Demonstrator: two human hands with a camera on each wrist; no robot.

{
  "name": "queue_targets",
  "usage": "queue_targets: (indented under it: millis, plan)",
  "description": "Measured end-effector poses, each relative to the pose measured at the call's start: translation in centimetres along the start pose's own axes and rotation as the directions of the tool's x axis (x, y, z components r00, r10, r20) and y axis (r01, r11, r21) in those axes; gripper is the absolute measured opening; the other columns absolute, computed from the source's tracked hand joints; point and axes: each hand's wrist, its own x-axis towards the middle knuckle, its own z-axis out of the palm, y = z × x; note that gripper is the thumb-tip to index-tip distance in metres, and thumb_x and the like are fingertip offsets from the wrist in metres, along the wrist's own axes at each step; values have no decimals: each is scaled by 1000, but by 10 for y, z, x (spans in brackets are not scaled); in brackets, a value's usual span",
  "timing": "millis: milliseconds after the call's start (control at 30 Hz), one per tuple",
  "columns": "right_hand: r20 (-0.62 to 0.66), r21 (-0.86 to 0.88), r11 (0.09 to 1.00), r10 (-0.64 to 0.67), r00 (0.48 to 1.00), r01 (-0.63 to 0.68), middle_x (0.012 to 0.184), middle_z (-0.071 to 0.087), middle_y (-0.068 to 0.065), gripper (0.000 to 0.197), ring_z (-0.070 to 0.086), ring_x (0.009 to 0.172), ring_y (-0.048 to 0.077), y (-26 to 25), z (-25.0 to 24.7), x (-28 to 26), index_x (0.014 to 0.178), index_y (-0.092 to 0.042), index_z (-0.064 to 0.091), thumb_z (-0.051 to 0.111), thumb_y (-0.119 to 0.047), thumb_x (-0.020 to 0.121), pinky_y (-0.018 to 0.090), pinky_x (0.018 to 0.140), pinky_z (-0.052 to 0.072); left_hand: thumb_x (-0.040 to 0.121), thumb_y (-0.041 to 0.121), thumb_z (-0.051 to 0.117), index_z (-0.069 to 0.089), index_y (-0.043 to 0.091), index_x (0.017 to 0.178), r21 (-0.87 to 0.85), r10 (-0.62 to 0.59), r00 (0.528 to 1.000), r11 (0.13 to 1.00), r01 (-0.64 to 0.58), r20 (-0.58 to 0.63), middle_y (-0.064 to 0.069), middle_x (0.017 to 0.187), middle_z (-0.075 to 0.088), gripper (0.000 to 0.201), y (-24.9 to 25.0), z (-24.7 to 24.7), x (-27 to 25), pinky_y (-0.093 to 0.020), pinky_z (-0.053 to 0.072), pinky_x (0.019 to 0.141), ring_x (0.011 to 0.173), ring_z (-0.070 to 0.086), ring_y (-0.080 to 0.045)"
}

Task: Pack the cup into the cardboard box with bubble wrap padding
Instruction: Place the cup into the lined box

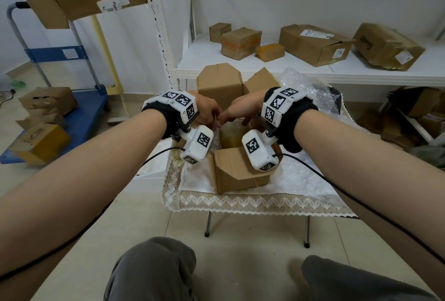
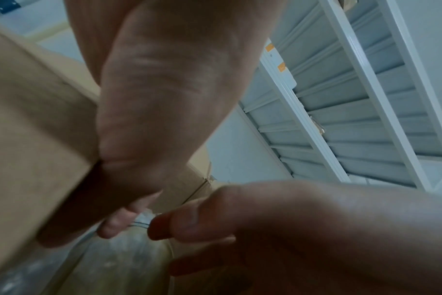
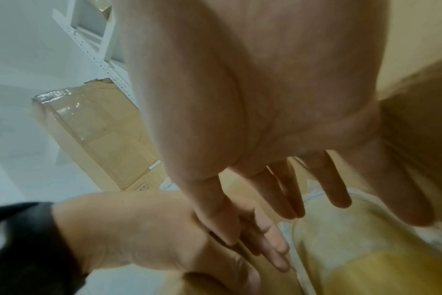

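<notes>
The left hand (image 1: 208, 110) is pinching the clear rim of the cup (image 3: 361, 245), I think. The right hand (image 1: 243, 111) is reaching in with straight fingers, holding nothing. The cup is sitting in the box (image 1: 237, 170) on the tabletop (image 1: 240, 204), see-through and yellowish. It is probably light and breakable, so holding its sides is safest.

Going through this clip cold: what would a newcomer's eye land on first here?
First, the two hands meeting over the open cardboard box on the lace-edged table: the left hand and the right hand reach in from either side, fingertips nearly touching. Next, the crumpled bubble wrap lying just behind the box on the right, and the brown parcels on the white shelf beyond.
</notes>
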Motion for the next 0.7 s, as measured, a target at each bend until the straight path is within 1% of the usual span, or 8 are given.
queue_targets:
  millis: [133,233,367,400,467,533,600,700]
  plan:
    - [11,17,1000,12,1000,-12,154,36,11,62,41,136,29,-4,7,3,148,-9,36,53,-39,97,30,75,40,90,6,63,56,13,128,62,-29,998,998,25,52,-7,120,66,40,2,-9,7,-36,52,89,100,60,-20]
    - [15,60,998,28,999,-29,154,36,11,63,40,137,29,-2,5,1,150,-7,34,52,-38,98,32,83,36,94,7,60,47,11,137,122,-48,998,992,42,44,-4,124,58,45,9,-20,8,-27,49,81,109,56,-21]
    - [16,94,995,32,999,-34,150,40,11,56,44,134,29,5,3,-4,146,-5,38,50,-34,100,33,92,42,95,8,58,49,12,139,237,-86,995,969,74,44,-7,135,56,45,14,-28,21,-33,49,95,119,56,-26]
    - [15,104,994,35,999,-37,150,40,14,55,44,132,31,7,3,-6,146,-3,38,49,-31,101,35,95,43,95,9,56,54,11,134,266,-98,993,961,77,68,-7,128,62,39,14,-32,25,-33,52,91,110,61,-23]
    - [13,107,994,37,999,-38,149,38,20,50,43,133,34,9,2,-11,146,1,34,45,-23,103,37,98,42,96,8,54,66,8,111,340,-109,992,937,79,71,6,83,73,19,16,-36,31,-19,53,60,70,62,-8]
    - [9,85,996,20,1000,-21,150,37,21,49,40,135,33,8,1,-19,147,2,32,43,-19,104,34,93,40,95,5,56,62,8,81,381,-94,995,921,76,28,10,39,54,16,18,-37,35,-13,36,36,39,46,-6]
    - [9,42,999,-11,1000,10,151,36,18,47,39,134,28,4,1,-24,147,2,31,42,-14,104,30,85,39,94,11,59,58,7,78,427,-95,995,901,74,28,4,47,51,17,23,-33,34,-19,37,41,46,43,-13]
    - [18,9,1000,-21,1000,21,149,38,15,46,40,132,24,-1,1,-30,146,3,34,44,-11,103,24,67,39,97,18,57,59,14,98,478,-93,994,876,56,55,1,70,55,5,23,-28,37,-21,41,49,55,49,-13]
